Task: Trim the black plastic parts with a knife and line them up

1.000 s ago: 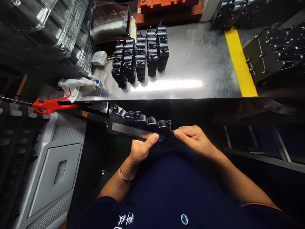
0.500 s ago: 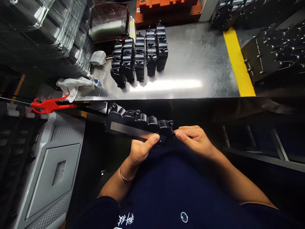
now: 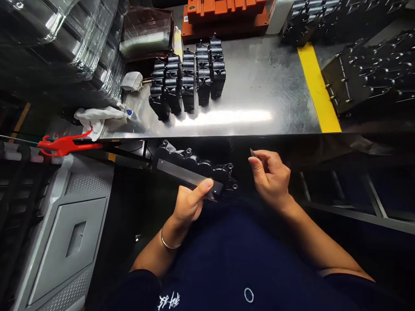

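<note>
A black ribbed part (image 3: 194, 166) with a flat metallic strip on its side is held by its lower right end in my left hand (image 3: 191, 201), thumb on the strip. To its right, apart from it, my right hand (image 3: 270, 175) pinches a small pointed dark piece (image 3: 252, 152) between thumb and fingertips; what it is cannot be made out. Several similar black parts (image 3: 188, 80) stand in a row on the metal table (image 3: 256, 86) beyond my hands.
An orange block (image 3: 223, 19) sits at the table's back. Yellow tape (image 3: 319, 86) crosses the right side, beside more black parts (image 3: 372, 73). Plastic-wrapped stacks (image 3: 81, 47), a white cloth (image 3: 100, 116), a red tool (image 3: 68, 144) and a grey case (image 3: 68, 242) are on the left.
My right hand has moved away from the black part, up and to the right, with the small piece in its pinch. The black part has turned slightly in my left hand.
</note>
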`<action>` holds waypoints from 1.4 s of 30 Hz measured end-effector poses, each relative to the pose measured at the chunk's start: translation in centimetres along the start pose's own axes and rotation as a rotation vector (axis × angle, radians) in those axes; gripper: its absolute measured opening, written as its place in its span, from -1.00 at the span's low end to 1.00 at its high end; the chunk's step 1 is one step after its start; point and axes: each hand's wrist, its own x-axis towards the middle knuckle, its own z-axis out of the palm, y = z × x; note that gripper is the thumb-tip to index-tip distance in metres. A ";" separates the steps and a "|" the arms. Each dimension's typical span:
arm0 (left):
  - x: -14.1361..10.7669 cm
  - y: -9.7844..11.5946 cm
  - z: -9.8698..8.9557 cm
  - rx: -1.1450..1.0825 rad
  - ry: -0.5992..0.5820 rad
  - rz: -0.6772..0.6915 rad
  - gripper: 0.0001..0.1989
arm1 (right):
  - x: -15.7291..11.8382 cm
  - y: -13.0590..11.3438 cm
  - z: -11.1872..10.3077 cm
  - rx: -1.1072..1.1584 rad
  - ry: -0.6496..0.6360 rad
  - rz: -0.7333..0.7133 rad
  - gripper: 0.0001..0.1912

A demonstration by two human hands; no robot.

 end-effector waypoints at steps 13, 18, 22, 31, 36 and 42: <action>0.3 1.1 0.1 -0.069 -0.008 -0.212 -0.65 | 1.8 -1.0 -1.4 -0.048 -0.531 -0.301 -0.70; 0.2 1.1 0.0 -0.080 -0.009 -0.205 -0.68 | 1.7 -0.8 -1.3 -0.052 -0.596 -0.254 -0.67; 0.3 1.1 -0.4 -0.035 -0.056 -0.236 -0.70 | 2.6 -0.4 -2.2 -0.016 -0.807 -0.298 -0.62; 2.4 1.8 -1.2 -0.064 -0.212 -0.439 -0.82 | 5.0 -1.1 -4.1 -0.192 -0.871 -0.768 -0.50; 2.5 1.9 -0.7 -0.102 -0.203 -0.561 -0.92 | 5.1 -0.8 -3.0 -0.327 -0.677 -0.997 -0.48; 2.7 1.5 -0.6 -0.138 -0.204 -0.610 -0.93 | 5.1 -0.5 -2.9 -0.274 -0.623 -1.044 -0.51</action>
